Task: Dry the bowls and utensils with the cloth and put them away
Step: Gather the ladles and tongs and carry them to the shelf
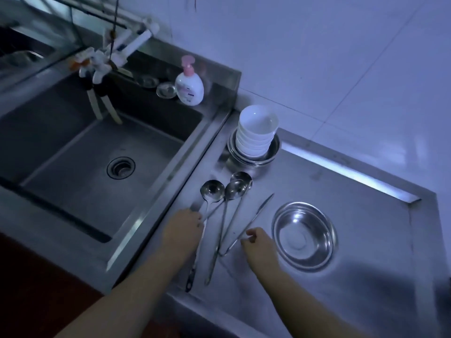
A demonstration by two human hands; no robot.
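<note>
While both hands work the ladles (220,203) on the steel counter (366,215), left hand (181,231) pinches a handle and right hand (260,243) curls loosely by the tongs (246,226), grip unclear. No cloth visible. Risk: crossed handles snag and skid into the sink (97,152) or knock the stacked white bowls (257,132).

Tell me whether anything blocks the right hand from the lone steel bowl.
Nothing visible does. The right hand rests on the counter directly beside the steel bowl, with only bare steel between them. The tongs lie on its other side.
</note>
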